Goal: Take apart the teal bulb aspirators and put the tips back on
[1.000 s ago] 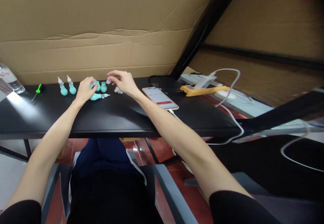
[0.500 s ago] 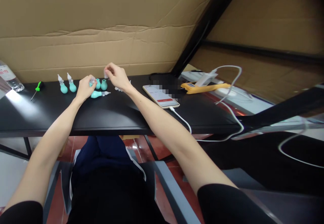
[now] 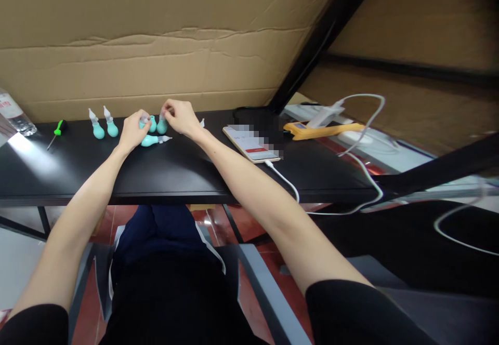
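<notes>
My left hand (image 3: 134,127) is closed in a pinch around a small translucent nozzle part (image 3: 145,118), right by a teal rubber bulb (image 3: 142,125) that the fingers partly hide. My right hand (image 3: 181,118) pinches another translucent piece, at the mouth of an upright teal bulb (image 3: 161,125); whether it is seated there I cannot tell. Between the hands stands one more teal bulb (image 3: 153,123). In front of them a teal bulb aspirator (image 3: 154,140) with a clear tip lies on its side. Two similar aspirators (image 3: 97,129) lie to the left, tips pointing away from me.
Beyond the black table (image 3: 175,176) rises a cardboard wall (image 3: 156,69). A screwdriver (image 3: 58,129) and a plastic bottle (image 3: 15,114) are at left. To the right lie a phone (image 3: 251,145) on a white cable (image 3: 286,177) and a yellow device (image 3: 325,131).
My right hand has lowered its translucent piece to the mouth of the upright bulb. The left hand stays at its bulb with the nozzle part. The view has shifted slightly.
</notes>
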`<state>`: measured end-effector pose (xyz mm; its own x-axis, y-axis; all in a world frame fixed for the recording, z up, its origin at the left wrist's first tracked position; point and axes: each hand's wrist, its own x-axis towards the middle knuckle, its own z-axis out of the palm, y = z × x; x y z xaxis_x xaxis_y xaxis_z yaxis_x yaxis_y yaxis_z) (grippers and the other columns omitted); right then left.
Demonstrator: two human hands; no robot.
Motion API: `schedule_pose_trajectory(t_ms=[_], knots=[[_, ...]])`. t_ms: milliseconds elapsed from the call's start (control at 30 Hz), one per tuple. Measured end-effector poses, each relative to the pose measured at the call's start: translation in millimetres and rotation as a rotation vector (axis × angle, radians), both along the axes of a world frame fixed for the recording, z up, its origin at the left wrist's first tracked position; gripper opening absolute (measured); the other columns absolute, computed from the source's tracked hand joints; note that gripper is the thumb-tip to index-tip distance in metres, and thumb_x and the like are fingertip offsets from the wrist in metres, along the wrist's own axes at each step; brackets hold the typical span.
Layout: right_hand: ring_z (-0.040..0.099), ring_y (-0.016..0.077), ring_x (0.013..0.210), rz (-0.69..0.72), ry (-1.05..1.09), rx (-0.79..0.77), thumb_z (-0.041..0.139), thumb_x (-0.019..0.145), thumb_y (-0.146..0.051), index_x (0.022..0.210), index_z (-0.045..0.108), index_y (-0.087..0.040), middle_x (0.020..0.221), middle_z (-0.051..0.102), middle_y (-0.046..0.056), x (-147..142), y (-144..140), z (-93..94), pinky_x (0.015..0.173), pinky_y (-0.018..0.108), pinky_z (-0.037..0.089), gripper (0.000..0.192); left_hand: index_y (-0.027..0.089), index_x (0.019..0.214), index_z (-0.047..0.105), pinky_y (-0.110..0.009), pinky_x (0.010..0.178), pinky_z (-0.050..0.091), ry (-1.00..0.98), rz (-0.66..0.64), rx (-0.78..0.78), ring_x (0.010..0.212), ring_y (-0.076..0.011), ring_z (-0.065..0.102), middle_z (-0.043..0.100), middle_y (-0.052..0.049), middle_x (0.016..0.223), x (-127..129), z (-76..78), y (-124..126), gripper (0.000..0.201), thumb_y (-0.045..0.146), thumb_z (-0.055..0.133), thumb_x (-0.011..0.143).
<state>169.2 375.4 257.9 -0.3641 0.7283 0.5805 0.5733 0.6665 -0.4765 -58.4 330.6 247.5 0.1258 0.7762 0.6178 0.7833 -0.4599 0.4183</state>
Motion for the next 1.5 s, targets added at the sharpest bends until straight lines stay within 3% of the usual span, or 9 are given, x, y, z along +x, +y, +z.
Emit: schedule_pose_trajectory(t_ms=[100, 267, 433, 700, 900, 1000, 1133, 1367, 1500], knots=[[0.088, 0.0412, 0.118, -0.029, 0.002, 0.023, 0.062, 0.111, -0.016, 0.119, 0.084, -0.022, 0.121, 0.093, 0.016, -1, 10, -5.7, 0.123, 0.060, 0.065, 0.024, 0.021, 0.115, 0.082, -0.039, 0.117, 0.063, -0.004, 0.014, -0.030, 0.118, -0.0265, 0.084, 0.092, -0.008, 0.122, 3, 3.2, -6, 0.016, 0.020, 0.072, 0.103], [0.088, 0.0359, 0.109, 0.006, 0.106, -0.042, 0.060, 0.109, -0.014, 0.109, 0.081, -0.024, 0.115, 0.093, 0.012, 0, 18, -11.1, 0.118, 0.056, 0.068, 0.024, 0.023, 0.122, 0.085, -0.038, 0.119, 0.063, 0.018, 0.000, -0.045, 0.121, -0.0258, 0.085, 0.094, -0.006, 0.127, 11, 6.4, -9, 0.024, 0.019, 0.071, 0.103], [0.086, 0.0376, 0.116, -0.015, 0.050, -0.009, 0.061, 0.109, -0.016, 0.111, 0.082, -0.024, 0.119, 0.092, 0.013, -1, 17, -10.7, 0.120, 0.056, 0.065, 0.023, 0.022, 0.138, 0.087, -0.040, 0.127, 0.062, 0.077, -0.013, -0.073, 0.136, -0.0295, 0.086, 0.093, -0.008, 0.141, 20, 7.9, -12, 0.040, 0.016, 0.071, 0.101], [0.086, 0.0371, 0.112, -0.020, 0.036, -0.051, 0.067, 0.113, -0.026, 0.109, 0.079, -0.023, 0.120, 0.091, 0.016, -3, 7, -8.5, 0.114, 0.054, 0.066, 0.013, 0.021, 0.176, 0.070, -0.046, 0.138, 0.056, 0.184, 0.052, -0.221, 0.163, -0.0375, 0.075, 0.082, -0.014, 0.169, 32, 19.3, -8, 0.071, 0.021, 0.078, 0.105], [0.085, 0.0375, 0.120, -0.002, 0.122, -0.105, 0.077, 0.114, -0.039, 0.111, 0.079, -0.026, 0.118, 0.091, 0.013, -1, 13, -12.2, 0.121, 0.062, 0.067, 0.013, 0.023, 0.180, 0.067, -0.053, 0.149, 0.046, 0.165, 0.120, -0.241, 0.170, -0.0388, 0.069, 0.072, -0.013, 0.182, 40, 18.6, -2, 0.074, 0.027, 0.080, 0.107], [0.085, 0.0364, 0.118, 0.023, 0.155, -0.128, 0.076, 0.112, -0.035, 0.108, 0.077, -0.028, 0.115, 0.091, 0.011, -2, 15, -13.4, 0.123, 0.064, 0.067, 0.008, 0.022, 0.181, 0.066, -0.054, 0.151, 0.044, 0.156, 0.134, -0.244, 0.171, -0.0396, 0.067, 0.071, -0.014, 0.183, 39, 17.1, 0, 0.078, 0.030, 0.083, 0.106], [0.086, 0.0360, 0.115, 0.078, 0.156, -0.137, 0.075, 0.107, -0.029, 0.103, 0.074, -0.029, 0.115, 0.091, 0.009, 1, 15, -12.0, 0.121, 0.063, 0.069, 0.004, 0.021, 0.183, 0.063, -0.055, 0.152, 0.042, 0.170, 0.155, -0.248, 0.173, -0.0396, 0.065, 0.069, -0.015, 0.185, 39, 15.9, 3, 0.082, 0.033, 0.084, 0.105], [0.081, 0.0348, 0.104, 0.028, 0.051, -0.070, 0.078, 0.104, -0.032, 0.103, 0.074, -0.029, 0.112, 0.090, 0.009, 5, 13, -8.7, 0.115, 0.057, 0.066, 0.005, 0.024, 0.181, 0.067, -0.055, 0.149, 0.046, 0.169, 0.199, -0.256, 0.168, -0.0396, 0.067, 0.074, -0.013, 0.180, 42, 15.9, -1, 0.076, 0.036, 0.080, 0.107], [0.078, 0.0359, 0.108, 0.024, 0.021, -0.059, 0.081, 0.104, -0.038, 0.103, 0.077, -0.028, 0.112, 0.090, 0.010, 6, 10, -8.3, 0.114, 0.056, 0.064, 0.011, 0.026, 0.178, 0.070, -0.055, 0.148, 0.047, 0.162, 0.200, -0.251, 0.168, -0.0389, 0.068, 0.076, -0.012, 0.178, 42, 15.8, -3, 0.071, 0.038, 0.079, 0.109]])
